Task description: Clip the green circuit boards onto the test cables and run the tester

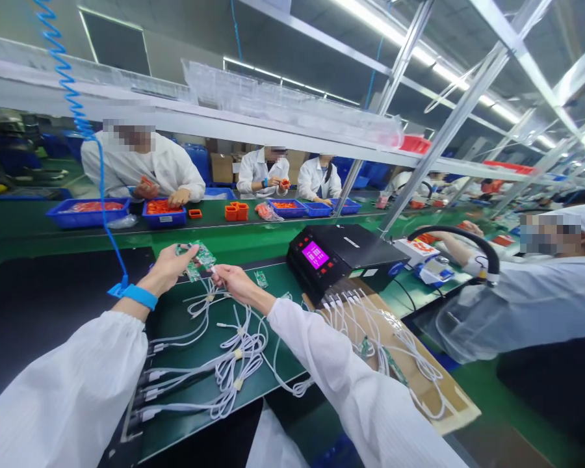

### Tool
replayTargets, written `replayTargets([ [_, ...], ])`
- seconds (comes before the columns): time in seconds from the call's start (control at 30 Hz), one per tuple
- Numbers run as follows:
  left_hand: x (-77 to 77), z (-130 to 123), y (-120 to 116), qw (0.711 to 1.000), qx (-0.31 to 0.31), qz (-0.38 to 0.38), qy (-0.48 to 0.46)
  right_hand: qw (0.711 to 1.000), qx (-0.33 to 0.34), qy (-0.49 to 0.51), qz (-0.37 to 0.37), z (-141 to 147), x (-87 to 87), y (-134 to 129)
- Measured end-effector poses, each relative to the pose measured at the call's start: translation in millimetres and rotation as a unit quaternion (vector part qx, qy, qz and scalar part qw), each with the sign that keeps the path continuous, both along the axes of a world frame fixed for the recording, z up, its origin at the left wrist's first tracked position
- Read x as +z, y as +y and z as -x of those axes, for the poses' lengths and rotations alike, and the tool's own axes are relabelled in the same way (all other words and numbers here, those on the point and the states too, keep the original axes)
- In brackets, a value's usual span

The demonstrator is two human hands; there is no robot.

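Observation:
My left hand [171, 265] is closed on a green circuit board [203, 255], lifted above the dark green work surface [175, 383]. A blue wrist strap [141, 296] circles my left wrist. At the board's right edge, my right hand [234, 281] pinches a white cable plug [213, 270]; whether it sits in the board's socket I cannot tell. Below both hands lie several bundled white cables [238, 354], their other ends running to the surface's left side. A smaller circuit board [261, 279] rests just beyond my right hand.
A black tester box [341, 257] with a lit purple screen stands to the right, more white cables [365, 318] lying over cardboard [448, 416]. A blue coiled cord [102, 201] hangs at left. Co-workers sit opposite behind blue bins [164, 218]; another person [531, 286] works at right.

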State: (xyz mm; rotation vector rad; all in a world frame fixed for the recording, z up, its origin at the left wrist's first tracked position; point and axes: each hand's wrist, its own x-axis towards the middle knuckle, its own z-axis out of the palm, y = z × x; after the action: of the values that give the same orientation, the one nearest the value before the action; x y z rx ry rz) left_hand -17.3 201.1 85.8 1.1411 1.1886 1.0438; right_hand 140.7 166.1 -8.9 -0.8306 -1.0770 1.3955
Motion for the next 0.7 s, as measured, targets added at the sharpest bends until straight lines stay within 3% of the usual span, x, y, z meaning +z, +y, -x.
replayTargets([
  [0.17,-7.7,1,-2,0.997,-0.062,-0.005,0.036,0.998,-0.059,-0.037,-0.009,-16,-4.6,4],
  [0.33,-10.8,-1,-6,0.994,-0.074,0.032,0.072,0.992,-0.071,-0.087,-0.051,-24,-9.4,9],
  [0.7,-28.4,2,8,0.984,-0.093,-0.006,0.149,0.964,-0.111,-0.208,-0.12,-21,-13.7,19],
])
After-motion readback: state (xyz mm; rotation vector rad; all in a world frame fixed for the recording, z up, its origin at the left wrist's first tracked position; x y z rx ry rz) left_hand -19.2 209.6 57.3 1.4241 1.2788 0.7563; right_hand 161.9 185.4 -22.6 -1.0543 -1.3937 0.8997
